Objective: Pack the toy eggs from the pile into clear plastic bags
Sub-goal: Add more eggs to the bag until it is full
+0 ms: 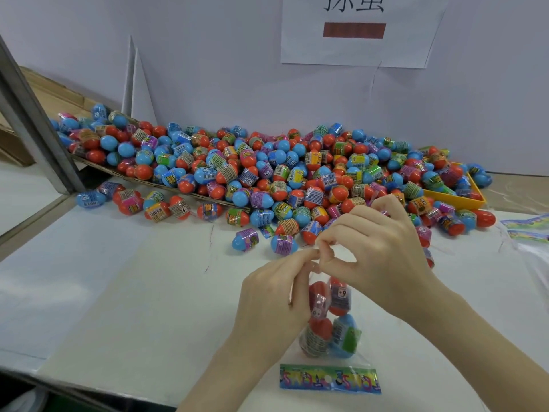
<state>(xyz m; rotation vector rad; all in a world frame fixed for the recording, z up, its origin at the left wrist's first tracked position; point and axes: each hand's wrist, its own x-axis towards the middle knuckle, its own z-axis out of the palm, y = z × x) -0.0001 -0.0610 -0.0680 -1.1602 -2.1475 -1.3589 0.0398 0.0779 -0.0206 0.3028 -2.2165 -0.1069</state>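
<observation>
Printed header [329, 379] on clear bag [355, 356] w/ 4 eggs [341, 298]; both hands, left [277, 295] & right [377, 251], pinch bag top.

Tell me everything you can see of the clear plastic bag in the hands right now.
The clear plastic bag is thin and glossy, with a colourful printed card strip at its near end on the white table. It holds about four toy eggs, red and blue, in printed wrappers. Its far opening is pinched between the left hand and right hand, raised off the table.

packing workshop | egg pile [267, 171] on worktable [118, 278] | paper sign [356, 31]
</observation>
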